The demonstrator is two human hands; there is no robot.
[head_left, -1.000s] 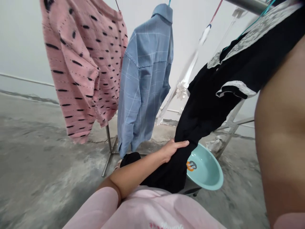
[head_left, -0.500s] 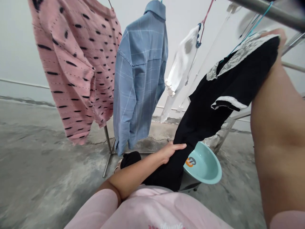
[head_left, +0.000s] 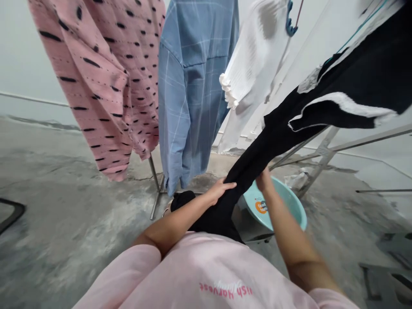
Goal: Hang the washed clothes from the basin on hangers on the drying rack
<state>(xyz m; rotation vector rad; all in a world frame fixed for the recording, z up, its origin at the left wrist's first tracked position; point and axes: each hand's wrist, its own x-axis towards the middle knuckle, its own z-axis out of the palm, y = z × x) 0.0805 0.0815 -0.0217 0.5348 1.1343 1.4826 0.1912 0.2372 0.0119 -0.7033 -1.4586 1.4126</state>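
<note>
A black dress with white lace at the collar and white trim on the sleeve hangs from a teal hanger and slants down toward my body. My left hand grips its left edge low down, thumb on top and fingers behind the cloth. On the opposite edge, my right hand holds the fabric, its fingertips partly hidden. The dress's lower end merges with black clothing at my lap, so where it ends I cannot tell. Below my right hand is a light teal basin with a "Good home" sticker.
To the left hang a pink sweater with black dashes, a blue checked shirt and a white garment. Metal rack legs stand on the right, another rack leg at left. The concrete floor spreads around.
My right hand has come down from the dress's shoulder to its lower right edge. My left hand keeps its hold. The view has tilted down, and the dress looks stretched more taut.
</note>
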